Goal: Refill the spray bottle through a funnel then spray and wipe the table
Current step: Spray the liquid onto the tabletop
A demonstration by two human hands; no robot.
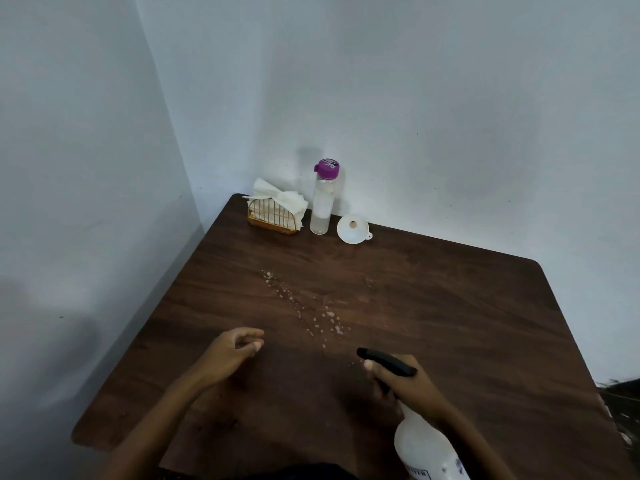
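White plastic spray bottle with black trigger head [420, 441]: near table edge, gripped by right hand [401, 382], tilted, nozzle pointing far-left toward droplets [304, 310] on dark wooden table [450, 306]. Left hand [232, 351]: loosely curled, empty.

Napkin holder [273, 216] far corner; bottle [322, 202] right; funnel [352, 229] beside.

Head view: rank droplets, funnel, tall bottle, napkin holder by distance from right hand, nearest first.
1. Droplets, centre, ahead of right hand holding spray bottle.
2. Funnel, back edge.
3. Tall bottle, left of funnel.
4. Napkin holder, far corner.
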